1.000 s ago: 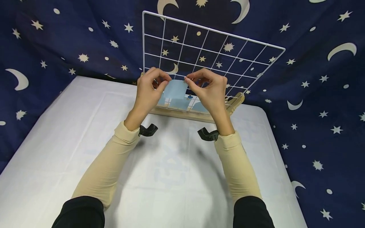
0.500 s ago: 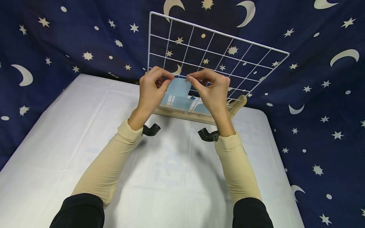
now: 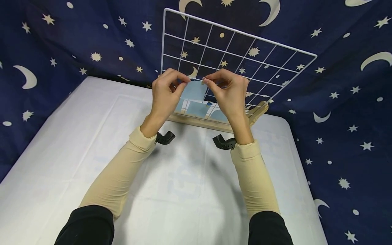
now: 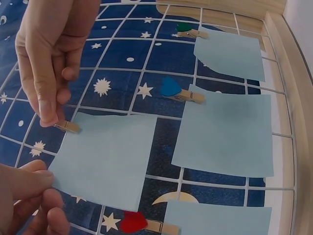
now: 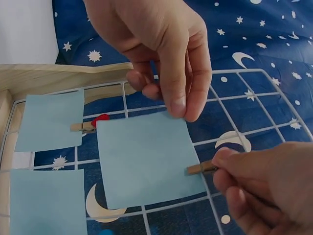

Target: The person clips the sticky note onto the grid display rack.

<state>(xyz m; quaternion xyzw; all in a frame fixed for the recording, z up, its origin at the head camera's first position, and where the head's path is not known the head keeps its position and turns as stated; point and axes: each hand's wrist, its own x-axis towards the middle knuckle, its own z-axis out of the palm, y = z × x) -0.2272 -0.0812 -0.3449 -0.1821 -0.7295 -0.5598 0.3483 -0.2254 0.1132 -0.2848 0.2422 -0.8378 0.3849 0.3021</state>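
A white wire grid (image 3: 239, 51) stands upright in a wooden base (image 3: 199, 122) at the back of the table. Both hands hold a light blue paper square (image 3: 196, 90) against the grid's lower left part. My left hand (image 3: 183, 83) pinches the paper (image 5: 146, 156) at one edge between thumb and fingers. My right hand (image 3: 204, 81) pinches a small wooden clothespin (image 5: 199, 169) at the opposite edge of the paper (image 4: 105, 161). Other blue squares (image 4: 222, 134) hang on the grid from pegs topped with a blue heart (image 4: 171, 87), a green one (image 4: 184, 27) and a red one (image 4: 133, 223).
The table carries a white cover (image 3: 76, 143). Dark blue cloth with stars and moons (image 3: 61, 41) hangs behind and on both sides. Black camera mounts (image 3: 225, 143) sit at both wrists.
Both hands keep the same grips on the paper and the clothespin. The head view has shifted slightly; the fingertips look a little closer together.
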